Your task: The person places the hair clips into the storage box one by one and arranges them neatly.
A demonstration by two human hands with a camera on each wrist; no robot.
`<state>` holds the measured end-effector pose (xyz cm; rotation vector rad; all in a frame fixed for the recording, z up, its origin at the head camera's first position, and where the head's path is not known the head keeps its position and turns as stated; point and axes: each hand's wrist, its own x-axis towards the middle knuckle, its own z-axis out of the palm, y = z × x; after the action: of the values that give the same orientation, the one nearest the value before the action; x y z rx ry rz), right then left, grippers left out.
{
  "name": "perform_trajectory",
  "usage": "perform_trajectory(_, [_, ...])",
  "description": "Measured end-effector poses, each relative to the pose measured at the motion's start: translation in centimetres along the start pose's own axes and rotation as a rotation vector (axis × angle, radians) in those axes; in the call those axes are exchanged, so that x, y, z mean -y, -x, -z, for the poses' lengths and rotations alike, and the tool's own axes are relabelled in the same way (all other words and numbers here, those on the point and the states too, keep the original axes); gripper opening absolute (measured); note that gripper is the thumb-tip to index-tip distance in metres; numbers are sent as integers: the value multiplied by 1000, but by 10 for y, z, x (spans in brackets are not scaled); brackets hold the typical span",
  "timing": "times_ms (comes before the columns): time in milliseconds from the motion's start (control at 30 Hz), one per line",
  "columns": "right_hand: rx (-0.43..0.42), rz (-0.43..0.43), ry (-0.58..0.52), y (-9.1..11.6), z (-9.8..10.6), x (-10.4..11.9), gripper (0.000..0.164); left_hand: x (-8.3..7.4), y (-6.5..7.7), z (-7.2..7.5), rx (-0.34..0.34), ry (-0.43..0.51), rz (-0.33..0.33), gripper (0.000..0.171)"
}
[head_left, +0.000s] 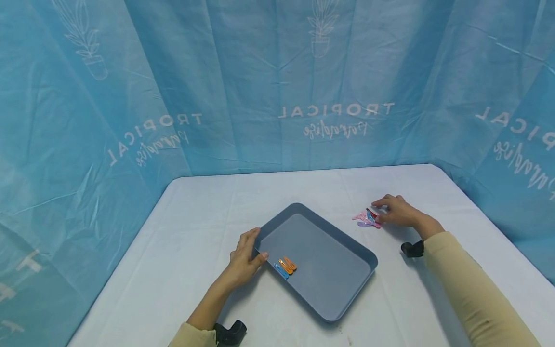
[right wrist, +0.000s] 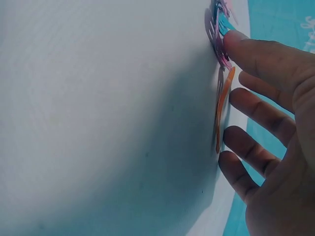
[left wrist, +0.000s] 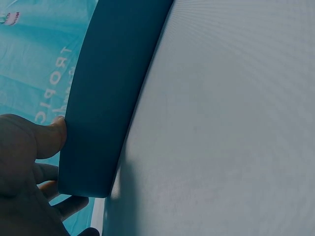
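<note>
A blue-grey rectangular tray [head_left: 321,262] lies at an angle on the white table. My left hand [head_left: 246,260] grips its left corner; in the left wrist view the thumb [left wrist: 55,137] presses the tray's outer wall [left wrist: 106,108]. Two orange snap hair clips [head_left: 288,264] and a blue one [head_left: 281,271] lie in the tray beside that corner. Over a small pile of pink, purple, blue and red hair clips [head_left: 363,218], my right hand [head_left: 398,211] has its fingers spread. Its thumb [right wrist: 246,49] is at the pile, and an orange-looking clip [right wrist: 224,110] lies near the other fingertips.
White cloth [head_left: 208,207] covers the table. Blue printed curtains [head_left: 243,86] hang behind it and along both sides. A black wrist device [head_left: 231,332] is on the left wrist, another [head_left: 413,249] on the right.
</note>
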<state>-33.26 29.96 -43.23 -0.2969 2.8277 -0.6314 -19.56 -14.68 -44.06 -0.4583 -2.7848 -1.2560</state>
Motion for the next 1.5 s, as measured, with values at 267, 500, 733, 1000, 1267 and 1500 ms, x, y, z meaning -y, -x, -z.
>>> perform_trajectory(267, [-43,16,59,-3,-2,3,57,0,1,0,5,5,4,66])
perform_trajectory(500, [-72,20,87,-7,-4,7,54,1,1,0,11,5,6,66])
perform_trajectory(733, [-70,5,85,-10,-5,7,53,0,1,0,10,9,8,66])
perform_trajectory(1000, [-76,9,73,-6,-1,7,56,0,0,1,13,1,-1,66])
perform_trajectory(1267, [-104,77,30,6,10,17,56,-1,0,1,18,2,-1,66])
perform_trajectory(1500, [-151,170,-2,16,16,32,54,0,0,1,23,-1,-7,66])
